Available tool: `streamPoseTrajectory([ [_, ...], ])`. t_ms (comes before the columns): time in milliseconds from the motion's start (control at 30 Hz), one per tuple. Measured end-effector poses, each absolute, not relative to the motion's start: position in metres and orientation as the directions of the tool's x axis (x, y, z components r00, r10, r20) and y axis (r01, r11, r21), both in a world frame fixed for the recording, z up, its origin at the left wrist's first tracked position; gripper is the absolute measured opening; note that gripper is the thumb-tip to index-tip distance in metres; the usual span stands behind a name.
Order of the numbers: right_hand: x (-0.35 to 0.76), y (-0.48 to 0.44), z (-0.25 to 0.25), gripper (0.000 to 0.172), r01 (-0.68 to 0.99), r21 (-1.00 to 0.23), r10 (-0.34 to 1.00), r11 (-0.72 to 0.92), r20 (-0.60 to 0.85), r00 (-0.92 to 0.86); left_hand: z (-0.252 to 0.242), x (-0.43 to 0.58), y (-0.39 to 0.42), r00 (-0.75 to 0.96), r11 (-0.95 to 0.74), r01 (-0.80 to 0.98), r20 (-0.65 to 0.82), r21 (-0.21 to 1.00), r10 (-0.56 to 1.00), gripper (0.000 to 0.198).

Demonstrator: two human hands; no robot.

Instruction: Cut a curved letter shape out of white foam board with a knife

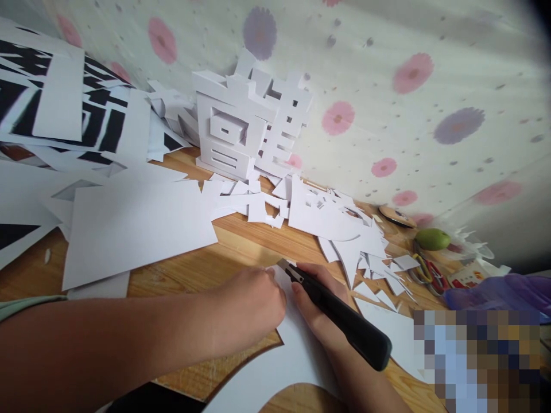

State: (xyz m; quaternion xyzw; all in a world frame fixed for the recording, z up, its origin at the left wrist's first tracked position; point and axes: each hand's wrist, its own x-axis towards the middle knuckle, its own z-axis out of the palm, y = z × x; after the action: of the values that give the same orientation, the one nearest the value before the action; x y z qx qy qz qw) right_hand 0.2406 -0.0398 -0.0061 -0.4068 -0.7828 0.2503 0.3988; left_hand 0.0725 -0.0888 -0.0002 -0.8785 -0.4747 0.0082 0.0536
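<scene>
My right hand [321, 312] grips a black utility knife [344, 321], its blade tip resting on a white foam-board piece [297, 355] that lies on the wooden table [241, 241]. My left hand [252, 301] lies across that piece just left of the blade, fingers curled down on the board and pressing it; what lies beneath them is hidden. The cut edge of the board curves away under my wrists.
A large white sheet [138, 226] lies to the left. White 3D cut-out characters [247, 123] stand at the back against floral wallpaper. Offcuts [357, 241] litter the right, near a green fruit [433, 239] and scissors [428, 272]. Black-printed sheets [64, 109] pile up far left.
</scene>
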Motion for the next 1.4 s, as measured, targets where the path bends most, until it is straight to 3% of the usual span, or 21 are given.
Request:
streamPoseTrajectory([
  [233,0.243,-0.036,-0.009,0.021,0.422,-0.613,0.741,0.668,0.494,-0.455,0.004,0.072,-0.088,0.559,-0.553,0.827,0.05,-0.103,0.827,0.017],
  [567,0.255,-0.035,-0.008,0.029,0.379,-0.504,0.615,0.776,0.47,-0.634,0.003,0.076,-0.091,0.586,-0.575,0.808,0.068,-0.131,0.807,0.014],
  [1400,0.272,-0.054,0.001,0.027,0.366,-0.516,0.614,0.774,0.471,-0.633,0.015,0.076,-0.09,0.567,-0.559,0.81,-0.009,-0.178,0.824,0.025],
])
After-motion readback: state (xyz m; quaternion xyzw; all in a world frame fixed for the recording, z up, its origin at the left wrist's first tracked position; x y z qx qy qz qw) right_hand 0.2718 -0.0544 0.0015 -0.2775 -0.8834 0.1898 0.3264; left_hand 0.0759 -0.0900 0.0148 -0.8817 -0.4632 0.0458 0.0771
